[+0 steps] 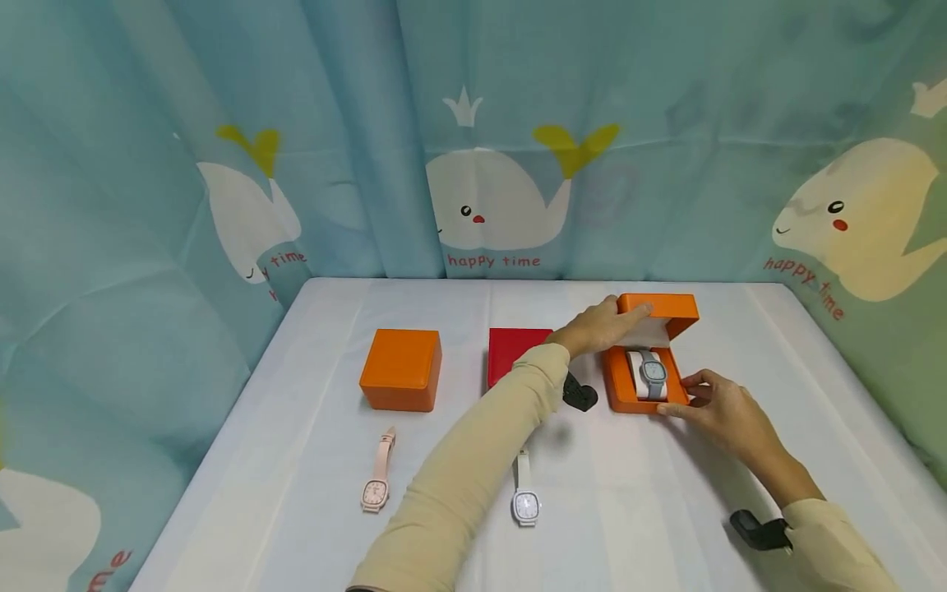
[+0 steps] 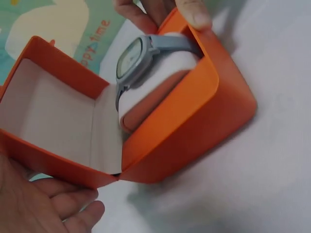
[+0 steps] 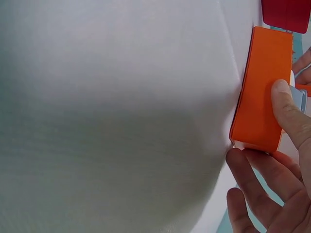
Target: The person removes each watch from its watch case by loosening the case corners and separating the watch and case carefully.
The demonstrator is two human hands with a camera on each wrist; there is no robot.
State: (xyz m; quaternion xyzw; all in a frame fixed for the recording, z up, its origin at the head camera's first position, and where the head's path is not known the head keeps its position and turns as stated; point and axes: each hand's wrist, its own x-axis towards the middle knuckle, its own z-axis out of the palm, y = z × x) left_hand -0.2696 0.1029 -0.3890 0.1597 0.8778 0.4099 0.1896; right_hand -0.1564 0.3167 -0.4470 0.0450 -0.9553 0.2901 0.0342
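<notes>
An orange watch box (image 1: pixel 625 395) stands on the table at the right with its lid (image 1: pixel 658 304) raised. Inside it, a grey-blue wristwatch (image 1: pixel 653 372) is wrapped around a white cushion (image 2: pixel 141 104). My left hand (image 1: pixel 598 325) holds the lid at its left side, fingers along the outside. At the front right corner my right hand (image 1: pixel 728 415) grips the base; its thumb (image 3: pixel 286 107) lies on the front wall and the other fingers are at the side wall.
Left of the open box is a red box (image 1: pixel 510 349), partly behind my left sleeve. A closed orange box (image 1: pixel 402 370) stands further left. A pink watch (image 1: pixel 376 489) and a white watch (image 1: pixel 526 503) lie nearer the front. A whale-print curtain (image 1: pixel 355 205) hangs behind the table.
</notes>
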